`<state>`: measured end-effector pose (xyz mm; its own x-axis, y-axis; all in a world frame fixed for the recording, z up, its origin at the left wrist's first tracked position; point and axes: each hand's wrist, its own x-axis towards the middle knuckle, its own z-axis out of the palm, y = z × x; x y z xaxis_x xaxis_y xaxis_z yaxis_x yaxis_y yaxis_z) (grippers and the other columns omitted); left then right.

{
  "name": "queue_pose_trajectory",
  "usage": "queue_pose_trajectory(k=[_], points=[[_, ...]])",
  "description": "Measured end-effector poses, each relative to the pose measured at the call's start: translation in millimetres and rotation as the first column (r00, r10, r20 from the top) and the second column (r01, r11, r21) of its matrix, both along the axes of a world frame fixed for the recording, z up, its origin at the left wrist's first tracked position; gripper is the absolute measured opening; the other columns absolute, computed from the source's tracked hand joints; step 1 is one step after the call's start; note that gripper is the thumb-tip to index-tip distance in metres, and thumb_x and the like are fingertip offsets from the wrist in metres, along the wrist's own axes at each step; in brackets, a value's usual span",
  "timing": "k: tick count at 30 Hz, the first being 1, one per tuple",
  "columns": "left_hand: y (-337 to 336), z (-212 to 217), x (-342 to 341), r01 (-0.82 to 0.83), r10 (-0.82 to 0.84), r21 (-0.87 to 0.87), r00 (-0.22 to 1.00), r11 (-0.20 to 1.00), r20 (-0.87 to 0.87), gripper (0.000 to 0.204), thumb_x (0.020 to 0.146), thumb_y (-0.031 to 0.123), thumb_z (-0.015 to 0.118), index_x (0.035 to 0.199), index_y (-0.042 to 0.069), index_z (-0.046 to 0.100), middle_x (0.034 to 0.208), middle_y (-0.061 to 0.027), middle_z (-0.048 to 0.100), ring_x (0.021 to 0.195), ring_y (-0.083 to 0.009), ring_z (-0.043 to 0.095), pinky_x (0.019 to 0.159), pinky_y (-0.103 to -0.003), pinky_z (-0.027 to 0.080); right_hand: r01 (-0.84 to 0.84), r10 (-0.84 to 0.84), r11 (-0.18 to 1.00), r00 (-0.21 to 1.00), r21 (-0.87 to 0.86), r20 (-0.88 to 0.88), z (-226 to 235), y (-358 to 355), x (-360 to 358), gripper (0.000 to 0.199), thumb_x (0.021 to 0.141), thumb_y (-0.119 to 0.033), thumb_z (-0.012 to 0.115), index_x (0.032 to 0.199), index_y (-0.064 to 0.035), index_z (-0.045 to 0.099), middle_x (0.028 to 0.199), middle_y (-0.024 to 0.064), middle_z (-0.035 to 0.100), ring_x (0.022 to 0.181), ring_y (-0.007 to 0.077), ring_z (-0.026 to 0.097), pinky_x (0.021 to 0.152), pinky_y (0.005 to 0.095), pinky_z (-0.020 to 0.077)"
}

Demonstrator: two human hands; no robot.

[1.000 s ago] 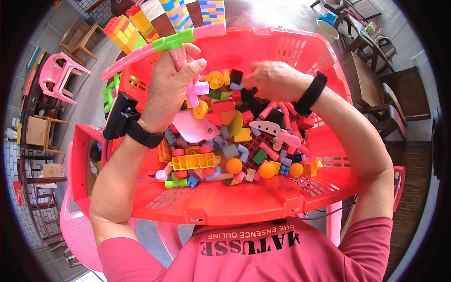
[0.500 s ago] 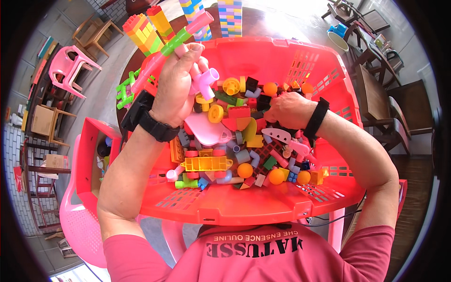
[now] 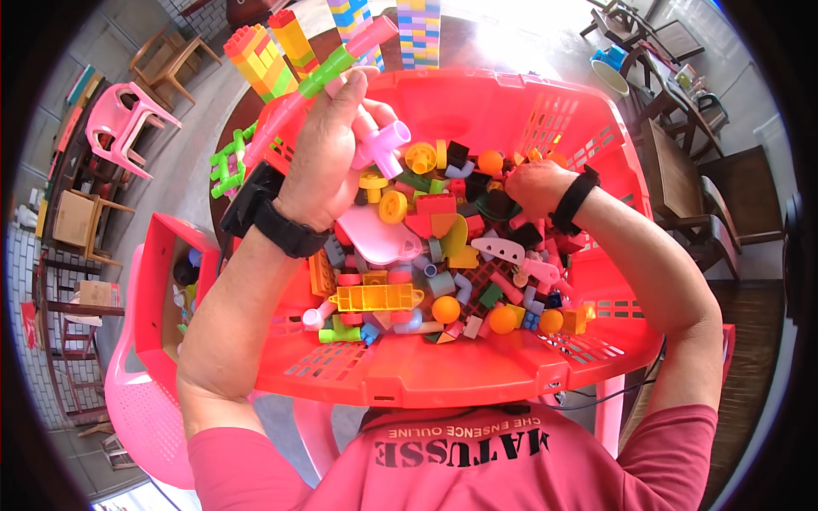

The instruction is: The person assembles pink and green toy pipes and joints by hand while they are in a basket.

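My left hand [image 3: 322, 157] is closed around a toy pipe assembly [image 3: 326, 71], raised over the left side of a red plastic basket [image 3: 460, 387]. Long pink tubes joined by a green piece run along it, and a lilac branched connector [image 3: 383, 147] pokes out beside my fingers. Down in the toy pile at the basket's right, my right hand [image 3: 543, 189] has its fingers curled among dark and red pieces. Its fingertips are hidden. Around the hands lie a pink flat piece [image 3: 371, 234], yellow wheels [image 3: 392, 207], a yellow toy chassis [image 3: 375, 298] and orange balls [image 3: 503, 320].
Behind the basket, block towers [image 3: 419, 34] stand on a dark round table [image 3: 243, 115], near green joined pipes [image 3: 228, 166]. A red box [image 3: 158, 289] rests on a pink chair [image 3: 149, 409] at the left. Wooden chairs [image 3: 741, 192] line the right.
My right hand has shifted right and slightly back through the pile, uncovering dark pieces. My left hand, still holding the pipe assembly, has moved slightly right, and its lilac connector has turned a little.
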<state>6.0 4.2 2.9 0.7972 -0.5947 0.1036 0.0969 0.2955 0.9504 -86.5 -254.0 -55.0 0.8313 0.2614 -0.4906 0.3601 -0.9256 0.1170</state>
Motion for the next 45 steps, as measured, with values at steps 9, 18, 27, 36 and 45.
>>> queue_pose_trajectory(k=[9, 18, 27, 36, 45], points=[[2.1, 1.7, -2.6, 0.099, -0.098, -0.005, 0.989, 0.995, -0.106, 0.049, 0.093, 0.048, 0.054, 0.127, 0.013, 0.046, 0.087, -0.0099, 0.063, 0.075, -0.0195, 0.065, 0.059, -0.031, 0.053, 0.013, -0.015, 0.999, 0.999, -0.053, -0.039, -2.1, -3.7, 2.6, 0.031, 0.067, -0.028, 0.072, 0.083, -0.0021, 0.07, 0.082, 0.0153, 0.068, 0.083, 0.033, 0.067, 0.07, 0.0426, 0.0533], [-0.4, 2.3, -6.2, 0.152, -0.166, -0.103, 0.975, 0.983, -0.147, 0.036, 0.089, 0.01, 0.066, 0.119, 0.006, 0.047, 0.097, -0.0092, 0.061, 0.083, -0.0182, 0.064, 0.071, -0.032, 0.055, 0.089, -0.184, 0.937, 0.948, 0.339, 0.259, 38.9, 3.4, 5.1, 0.018, 0.082, -0.018, 0.061, 0.089, -0.0011, 0.062, 0.08, 0.0176, 0.064, 0.081, 0.0373, 0.064, 0.07, 0.0445, 0.0509], [-8.8, -3.8, -17.9, -0.017, 0.005, 0.069, 0.986, 0.997, 0.167, 0.025, 0.09, 0.008, 0.063, 0.109, 0.007, 0.047, 0.089, -0.0041, 0.059, 0.078, -0.012, 0.059, 0.07, -0.025, 0.05, -0.296, -0.182, 0.588, 0.858, 0.753, 0.48, 76.2, 49.9, -16.0, 0.02, 0.087, -0.017, 0.061, 0.09, 0.0005, 0.053, 0.081, 0.0185, 0.056, 0.081, 0.0385, 0.058, 0.069, 0.0439, 0.0475], [-9.8, 1.6, -26.5, 0.03, -0.059, 0.126, 0.97, 0.992, 0.237, 0.025, 0.089, 0.008, 0.065, 0.105, 0.005, 0.046, 0.081, -0.0009, 0.055, 0.07, -0.008, 0.054, 0.064, -0.024, 0.048, -0.327, -0.158, 0.552, 0.862, 0.767, 0.481, 83.4, 53.1, -20.0, 0.02, 0.085, -0.017, 0.063, 0.088, 0.0005, 0.054, 0.078, 0.0152, 0.053, 0.075, 0.035, 0.057, 0.063, 0.0408, 0.0455], [-13.0, 13.7, -56.6, -0.068, 0.055, 0.033, 0.954, 0.997, 0.295, 0.03, 0.087, 0.003, 0.064, 0.111, 0.003, 0.046, 0.078, 0.0005, 0.05, 0.071, -0.0059, 0.049, 0.065, -0.022, 0.044, -0.324, -0.205, 0.283, 0.899, 0.903, 0.387, 85.5, 66.2, -30.2, 0.015, 0.088, -0.008, 0.061, 0.095, -0.0014, 0.05, 0.077, 0.0115, 0.06, 0.068, 0.0292, 0.062, 0.061, 0.0337, 0.0476]])
